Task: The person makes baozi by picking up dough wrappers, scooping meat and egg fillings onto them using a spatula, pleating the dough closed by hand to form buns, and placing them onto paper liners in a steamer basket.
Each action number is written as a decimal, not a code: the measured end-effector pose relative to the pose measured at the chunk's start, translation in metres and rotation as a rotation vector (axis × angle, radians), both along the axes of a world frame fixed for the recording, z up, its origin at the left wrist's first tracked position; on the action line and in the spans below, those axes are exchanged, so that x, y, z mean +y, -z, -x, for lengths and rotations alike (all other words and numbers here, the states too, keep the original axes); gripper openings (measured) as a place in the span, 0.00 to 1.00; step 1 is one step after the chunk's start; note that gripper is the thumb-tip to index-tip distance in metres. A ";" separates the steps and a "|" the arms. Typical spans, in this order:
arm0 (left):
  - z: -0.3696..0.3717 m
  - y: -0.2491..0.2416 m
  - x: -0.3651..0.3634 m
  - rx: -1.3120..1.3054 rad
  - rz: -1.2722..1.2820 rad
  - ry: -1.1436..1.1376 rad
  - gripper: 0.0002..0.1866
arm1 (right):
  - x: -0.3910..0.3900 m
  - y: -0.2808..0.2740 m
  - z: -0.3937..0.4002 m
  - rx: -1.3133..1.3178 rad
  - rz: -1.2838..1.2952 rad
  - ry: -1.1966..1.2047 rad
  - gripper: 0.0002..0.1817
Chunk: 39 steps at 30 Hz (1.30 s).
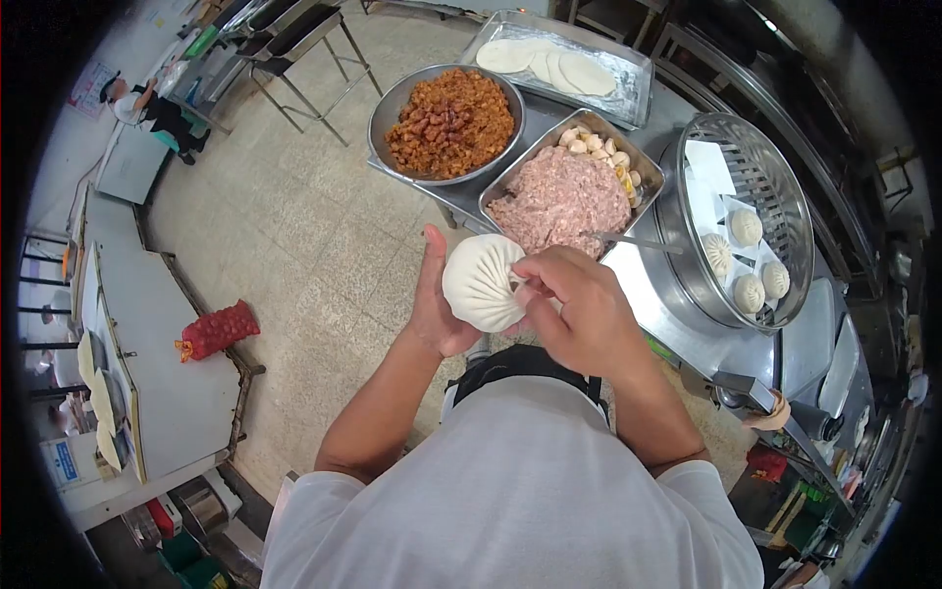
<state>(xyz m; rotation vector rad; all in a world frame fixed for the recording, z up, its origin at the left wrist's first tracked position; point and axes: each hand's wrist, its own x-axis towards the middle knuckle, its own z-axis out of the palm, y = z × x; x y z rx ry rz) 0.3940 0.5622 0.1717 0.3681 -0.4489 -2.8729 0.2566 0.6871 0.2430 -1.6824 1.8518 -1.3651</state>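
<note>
A round white pleated bun (478, 282) rests in my left hand (442, 314), whose palm and fingers cup it from the left and below. The thumb of that hand points up along the bun's side. My right hand (569, 304) pinches the gathered dough at the bun's pleated opening. Just beyond my hands is a metal tray of pink minced filling (559, 196), with peeled eggs (599, 147) at its far corner and a metal spatula handle (638, 240) sticking out. A bowl of reddish-brown filling (451, 123) stands to its left.
On the right, a steamer (677, 255) holds several pleated buns (748, 228) on paper squares. Flat dough rounds (549, 64) lie in a tray (638, 88) at the back. A red net sack (218, 331) sits at left; another person (147, 103) stands far left.
</note>
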 end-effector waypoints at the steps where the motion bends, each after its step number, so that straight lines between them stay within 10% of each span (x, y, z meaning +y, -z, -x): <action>1: 0.000 -0.001 0.001 0.001 0.000 0.000 0.52 | 0.001 -0.005 -0.002 0.000 0.019 -0.026 0.10; 22: -0.030 0.003 -0.023 0.124 -0.196 0.042 0.49 | -0.043 0.000 -0.038 0.432 0.119 -0.090 0.09; 39: -0.035 -0.010 -0.020 0.226 -0.212 -0.040 0.49 | -0.014 -0.015 -0.042 0.124 0.134 0.026 0.13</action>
